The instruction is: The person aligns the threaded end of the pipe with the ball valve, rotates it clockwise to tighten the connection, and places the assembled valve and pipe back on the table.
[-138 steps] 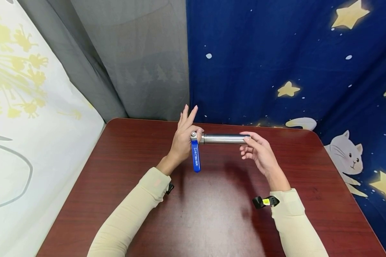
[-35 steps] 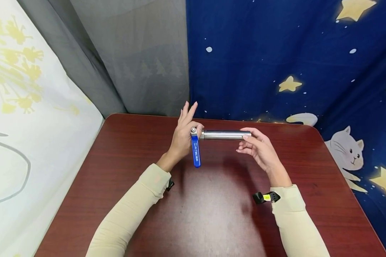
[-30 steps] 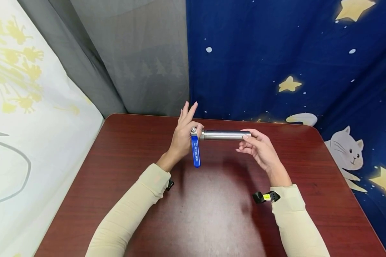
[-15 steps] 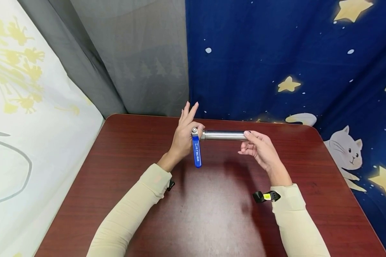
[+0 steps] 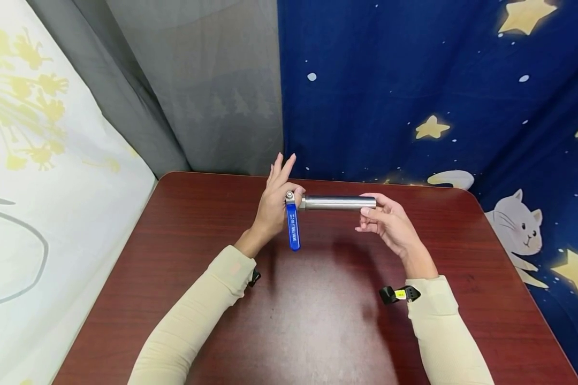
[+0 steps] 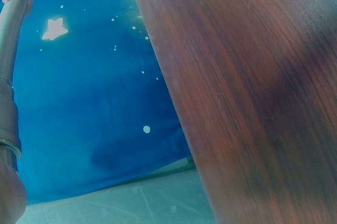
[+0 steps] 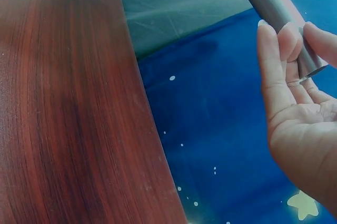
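Observation:
Over the table, my left hand (image 5: 271,211) grips the body of a ball valve, thumb and index finger round it and the other fingers stretched upward. Its blue lever handle (image 5: 293,227), printed with "ball valve", points toward me. A shiny steel pipe (image 5: 337,202) runs from the valve's right side, roughly level. My right hand (image 5: 392,224) holds the pipe's free end, thumb low on the near side and fingers behind. In the right wrist view the open end of the pipe (image 7: 274,6) sits between thumb and fingers. Much of the valve body is hidden behind my left hand.
A dark red wood-grain table (image 5: 212,299) lies below both hands. Behind it hang a grey curtain (image 5: 221,80) and a blue curtain (image 5: 356,107) with stars; a white cloth (image 5: 53,224) hangs on the left. A black wrist camera (image 5: 390,295) is strapped at the right cuff.
My right thumb was up on the pipe half a second ago and has slid down to its near lower side. The left hand, valve and lever stay practically as they were.

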Tool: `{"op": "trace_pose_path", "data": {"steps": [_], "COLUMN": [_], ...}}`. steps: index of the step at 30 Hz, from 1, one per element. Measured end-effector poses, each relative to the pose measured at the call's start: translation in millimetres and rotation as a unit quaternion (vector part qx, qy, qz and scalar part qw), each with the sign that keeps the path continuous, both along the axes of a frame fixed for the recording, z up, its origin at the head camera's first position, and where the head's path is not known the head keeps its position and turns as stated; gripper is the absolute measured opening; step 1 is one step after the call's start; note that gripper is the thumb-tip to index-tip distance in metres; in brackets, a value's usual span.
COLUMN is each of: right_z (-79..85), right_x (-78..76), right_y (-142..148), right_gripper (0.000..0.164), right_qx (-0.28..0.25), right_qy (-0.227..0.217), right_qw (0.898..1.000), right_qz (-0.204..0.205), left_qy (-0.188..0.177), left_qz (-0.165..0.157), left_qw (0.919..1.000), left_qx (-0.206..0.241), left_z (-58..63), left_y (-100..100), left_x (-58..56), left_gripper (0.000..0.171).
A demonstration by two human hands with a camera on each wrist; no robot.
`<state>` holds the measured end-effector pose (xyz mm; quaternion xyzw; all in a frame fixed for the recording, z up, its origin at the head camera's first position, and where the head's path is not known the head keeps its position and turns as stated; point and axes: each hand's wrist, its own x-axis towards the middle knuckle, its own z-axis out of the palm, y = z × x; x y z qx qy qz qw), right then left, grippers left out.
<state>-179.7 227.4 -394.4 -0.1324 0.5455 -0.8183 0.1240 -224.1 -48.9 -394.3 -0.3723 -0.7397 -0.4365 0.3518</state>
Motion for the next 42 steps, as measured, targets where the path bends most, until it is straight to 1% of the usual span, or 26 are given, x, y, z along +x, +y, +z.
{"op": "trace_pose_path", "data": {"steps": [5,8,13,19,24,26,31,35,39,42], "right_z": [-2.6,-3.2,-1.4,-0.6,-1.4,-1.1,1.4,3.0,3.4,2.8], "right_x": [-0.7,-1.0,-0.4,1.1,1.0,1.0,1.1,0.9,1.5,2.3], "right_y": [1.0,1.1,0.8,1.8,3.4,3.7,1.7,-0.9,-2.6,-2.3], "right_gripper": [0.017,0.013,0.014,0.015,0.010,0.011,0.022,0.031,0.045,0.042], "right_qx": [0.007,0.009,0.004,-0.026,-0.014,-0.003,0.028,0.032,0.013,-0.004], "right_qy": [0.000,-0.001,-0.002,0.005,0.003,-0.002,-0.014,-0.014,-0.004,0.005], "right_qw": [1.000,1.000,1.000,1.000,1.000,1.000,0.999,0.999,1.000,1.000], "right_qz": [-0.002,-0.010,-0.013,0.007,-0.002,-0.010,-0.028,-0.041,-0.024,-0.005], "left_qy": [0.002,0.003,0.007,0.005,0.012,0.016,0.020,0.018,0.019,0.017], "left_qz": [-0.002,-0.004,-0.003,-0.003,-0.005,-0.006,-0.006,-0.004,-0.003,-0.003], "left_qw": [1.0000,1.0000,1.0000,1.0000,0.9999,0.9999,0.9998,0.9998,0.9998,0.9998], "left_qx": [-0.001,-0.002,-0.001,-0.005,-0.001,-0.001,0.004,0.003,-0.003,0.000], "left_z": [-0.3,0.2,1.1,1.5,2.2,2.7,3.8,3.8,2.4,1.9], "left_y": [0.2,0.5,1.4,2.2,3.9,4.7,4.7,4.9,5.7,5.5], "left_x": [-0.1,0.8,2.5,3.2,2.6,2.4,2.8,2.7,2.7,2.4], "left_gripper": [0.016,0.016,0.016,0.017,0.016,0.016,0.016,0.016,0.015,0.015]}}
